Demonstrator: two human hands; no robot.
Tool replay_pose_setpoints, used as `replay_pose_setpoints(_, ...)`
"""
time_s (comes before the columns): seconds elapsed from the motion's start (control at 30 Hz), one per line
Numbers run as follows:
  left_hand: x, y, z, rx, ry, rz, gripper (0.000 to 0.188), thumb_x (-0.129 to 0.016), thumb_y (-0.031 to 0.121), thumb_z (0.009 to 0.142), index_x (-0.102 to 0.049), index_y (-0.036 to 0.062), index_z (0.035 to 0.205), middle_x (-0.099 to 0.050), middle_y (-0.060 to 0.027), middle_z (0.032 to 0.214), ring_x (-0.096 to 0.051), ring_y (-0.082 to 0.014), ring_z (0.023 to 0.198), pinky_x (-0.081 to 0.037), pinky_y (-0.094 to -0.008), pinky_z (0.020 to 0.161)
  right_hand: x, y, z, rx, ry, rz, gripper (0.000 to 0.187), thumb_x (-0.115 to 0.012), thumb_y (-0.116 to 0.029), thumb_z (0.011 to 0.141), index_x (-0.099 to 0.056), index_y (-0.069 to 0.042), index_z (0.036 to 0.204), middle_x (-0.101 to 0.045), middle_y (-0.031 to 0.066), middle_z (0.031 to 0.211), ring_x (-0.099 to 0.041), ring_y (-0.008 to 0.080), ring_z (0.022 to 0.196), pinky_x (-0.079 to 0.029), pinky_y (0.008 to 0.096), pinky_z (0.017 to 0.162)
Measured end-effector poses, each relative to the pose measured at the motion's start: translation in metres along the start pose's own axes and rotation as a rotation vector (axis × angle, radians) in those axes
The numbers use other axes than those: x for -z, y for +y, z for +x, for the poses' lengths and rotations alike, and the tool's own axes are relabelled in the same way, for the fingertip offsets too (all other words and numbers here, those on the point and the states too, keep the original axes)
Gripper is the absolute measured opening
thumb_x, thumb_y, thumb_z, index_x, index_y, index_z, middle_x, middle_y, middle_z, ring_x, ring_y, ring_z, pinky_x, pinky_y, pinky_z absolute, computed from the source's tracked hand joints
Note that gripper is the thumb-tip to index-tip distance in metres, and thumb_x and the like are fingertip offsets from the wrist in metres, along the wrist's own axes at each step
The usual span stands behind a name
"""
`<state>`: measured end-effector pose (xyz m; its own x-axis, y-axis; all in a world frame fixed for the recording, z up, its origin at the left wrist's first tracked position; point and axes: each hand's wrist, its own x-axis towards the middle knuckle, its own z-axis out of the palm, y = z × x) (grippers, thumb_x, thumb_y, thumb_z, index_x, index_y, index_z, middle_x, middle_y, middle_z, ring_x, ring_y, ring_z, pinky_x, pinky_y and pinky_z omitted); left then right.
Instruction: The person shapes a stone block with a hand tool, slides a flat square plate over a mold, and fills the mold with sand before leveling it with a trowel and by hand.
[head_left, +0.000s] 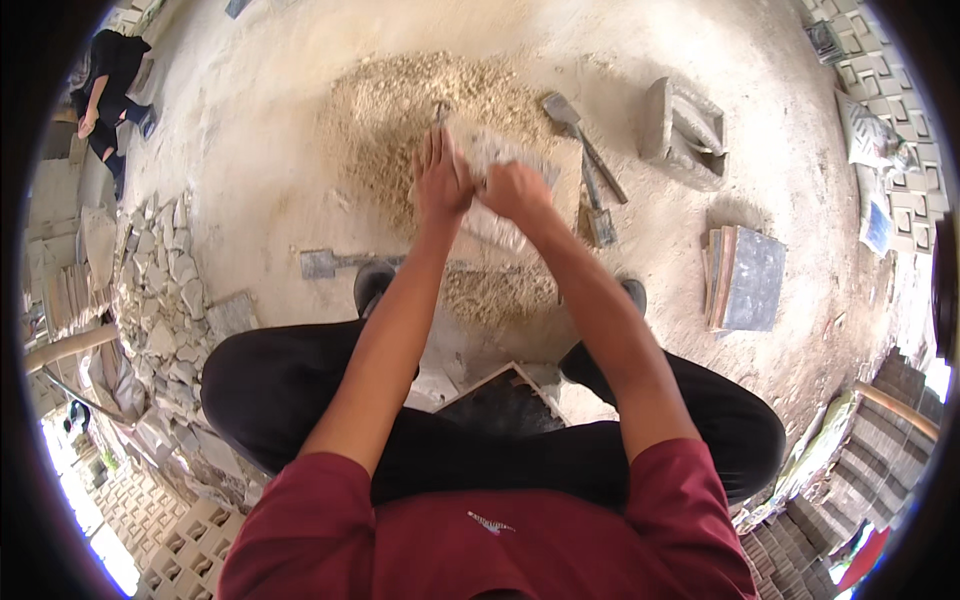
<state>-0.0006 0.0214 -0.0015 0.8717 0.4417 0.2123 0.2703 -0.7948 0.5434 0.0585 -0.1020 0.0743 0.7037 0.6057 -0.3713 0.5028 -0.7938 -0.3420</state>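
Gravel heap [375, 115] ahead — rubble [163, 290] far left — stacked boards [755, 280] right

Floor [240, 90]: pale, dusty, uneven. Left side: broken-stone heap [160, 280] against the work area's edge. Right edge: patterned pale blocks [905, 85] in rows. Lower right: grey stacked slabs [850, 475]. Lower left: openwork blocks [150, 500], with bright daylight beyond.

the right hand [516, 191] hides whatever lies inside its curled grip.
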Motion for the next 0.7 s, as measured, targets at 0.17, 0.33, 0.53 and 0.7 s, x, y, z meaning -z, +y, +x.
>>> replay_pose_setpoints(0.17,0.002,-0.006,0.014,0.048,0.029,-0.020,0.061,-0.024,0.035,0.101,-0.034,-0.0013,0.149,-0.034,-0.0152,0.156,-0.027,-0.0304,0.147,-0.016,-0.0428,0.121,0.007,-0.005,0.010,-0.012,0.089,0.058,0.045,-0.066,-0.044,0.086,-0.070,0.001,0.089,-0.070,0.0222,0.086,-0.070,0.0364,0.080,-0.057,0.0465,0.070)
replay_pose_setpoints(0.33,0.017,-0.033,-0.074,0.012,-0.010,-0.017,0.060,-0.027,0.034,0.100,-0.036,-0.0020,0.147,-0.035,-0.0174,0.155,-0.032,-0.0325,0.144,-0.021,-0.0423,0.120,-0.059,-0.025,-0.044,-0.011,-0.009,0.054,0.051,-0.057,-0.047,0.091,-0.070,0.002,0.086,-0.070,0.0258,0.085,-0.071,0.0402,0.083,-0.058,0.0467,0.075)
replay_pose_setpoints(0.53,0.028,0.026,-0.053,-0.159,0.019,-0.172,0.056,-0.028,0.035,0.102,-0.051,-0.0023,0.137,-0.042,-0.0187,0.150,-0.035,-0.0312,0.142,-0.026,-0.0420,0.119,-0.017,0.009,-0.066,-0.121,-0.058,0.143,0.050,-0.056,-0.048,0.095,-0.061,-0.005,0.069,-0.063,0.0105,0.066,-0.056,0.0186,0.056,-0.052,0.0383,0.055)
replay_pose_setpoints(0.7,0.014,0.098,0.056,-0.318,-0.374,-0.209,0.054,-0.024,0.032,0.104,-0.045,0.0006,0.143,-0.037,-0.0182,0.153,-0.032,-0.0293,0.144,-0.024,-0.0406,0.121,0.044,0.069,-0.045,-0.335,0.155,0.338,0.046,-0.062,-0.044,0.093,-0.067,0.000,0.078,-0.067,0.0169,0.072,-0.064,0.0242,0.062,-0.054,0.0400,0.061)
